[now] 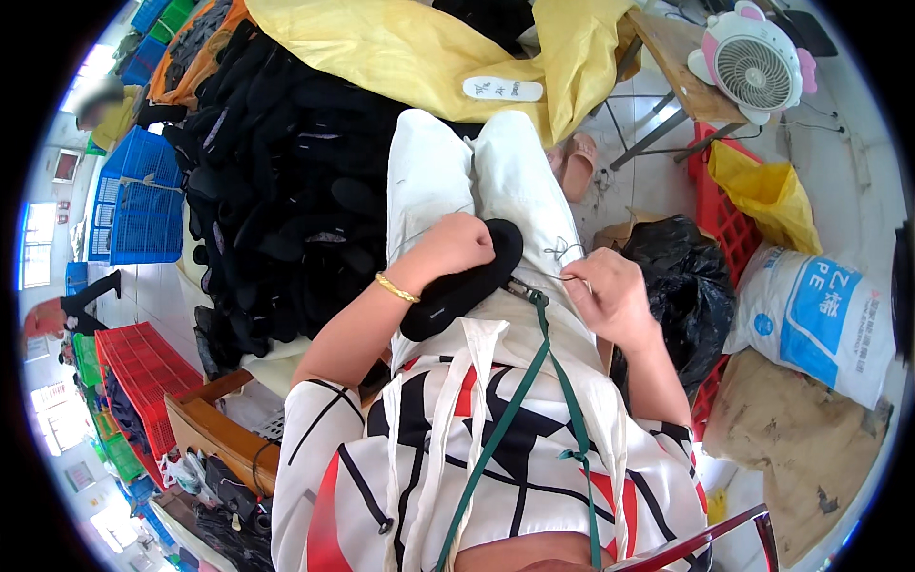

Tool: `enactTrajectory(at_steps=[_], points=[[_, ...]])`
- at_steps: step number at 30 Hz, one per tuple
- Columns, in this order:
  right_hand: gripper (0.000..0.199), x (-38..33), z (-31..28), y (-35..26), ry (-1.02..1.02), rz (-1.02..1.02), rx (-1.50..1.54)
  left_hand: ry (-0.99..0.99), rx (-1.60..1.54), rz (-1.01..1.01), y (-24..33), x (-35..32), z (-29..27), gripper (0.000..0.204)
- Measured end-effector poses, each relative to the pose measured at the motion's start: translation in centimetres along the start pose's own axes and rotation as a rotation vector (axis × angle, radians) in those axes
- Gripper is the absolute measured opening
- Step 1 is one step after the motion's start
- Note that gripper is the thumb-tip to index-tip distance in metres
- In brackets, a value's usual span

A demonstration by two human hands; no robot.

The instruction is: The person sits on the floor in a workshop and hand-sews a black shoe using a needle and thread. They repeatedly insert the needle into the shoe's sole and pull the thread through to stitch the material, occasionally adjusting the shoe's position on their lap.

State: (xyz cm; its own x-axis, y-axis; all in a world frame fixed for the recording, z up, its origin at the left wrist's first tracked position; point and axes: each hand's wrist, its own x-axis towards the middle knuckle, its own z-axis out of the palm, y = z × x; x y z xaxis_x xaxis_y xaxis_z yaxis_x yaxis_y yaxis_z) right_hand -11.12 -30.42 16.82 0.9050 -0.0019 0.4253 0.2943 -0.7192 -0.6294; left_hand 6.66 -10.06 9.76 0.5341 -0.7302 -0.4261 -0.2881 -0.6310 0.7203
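A black shoe [448, 303] lies slantwise across my lap, its rounded end toward my knees. My left hand [454, 246] is closed on its upper edge, with the fingertips turned out of sight. To the right of the shoe, my right hand [608, 294] pinches a thin dark thread [562, 254], which loops above my thigh. Whether a needle is in those fingers is too small to tell. Between the hands, a green lanyard [545, 334] hangs from my neck, its metal clip near the shoe.
A large heap of black shoes [286, 191] lies to the left. Yellow sheeting [400, 57] with a white insole-shaped piece [502, 89] on it spreads beyond my knees. On the right are a black plastic bag [677, 276], a red crate [729, 229], a white sack [810, 315] and a fan [753, 65] on a stool.
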Motion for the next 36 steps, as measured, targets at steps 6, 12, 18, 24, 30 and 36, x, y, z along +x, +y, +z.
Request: enactTrajectory(at_steps=[6,12,18,24,30,36], points=[[0.019,-3.0,-1.5,4.9,-0.094,0.723,0.708,-0.058,-0.937,-0.139,-4.1,-0.1,-0.1,0.012],[0.004,-0.5,6.6,4.8,-0.134,0.678,0.694,-0.044,-1.151,-0.219,-5.6,0.6,0.8,0.008],[0.005,3.8,11.5,3.6,-0.128,0.353,0.177,-0.056,-1.312,-0.198,-5.0,-1.0,0.8,0.011],[0.003,4.3,13.0,4.8,-0.188,0.211,-0.079,-0.047,-0.894,-0.207,-4.1,-1.8,0.1,0.014],[0.007,4.7,12.8,5.2,-0.229,0.161,-0.085,0.064,-0.793,-0.137,-5.1,-0.9,-0.3,0.015],[0.006,3.9,14.8,5.2,-0.086,0.285,0.245,0.062,-0.672,-0.151,-5.5,-0.8,1.4,0.015]])
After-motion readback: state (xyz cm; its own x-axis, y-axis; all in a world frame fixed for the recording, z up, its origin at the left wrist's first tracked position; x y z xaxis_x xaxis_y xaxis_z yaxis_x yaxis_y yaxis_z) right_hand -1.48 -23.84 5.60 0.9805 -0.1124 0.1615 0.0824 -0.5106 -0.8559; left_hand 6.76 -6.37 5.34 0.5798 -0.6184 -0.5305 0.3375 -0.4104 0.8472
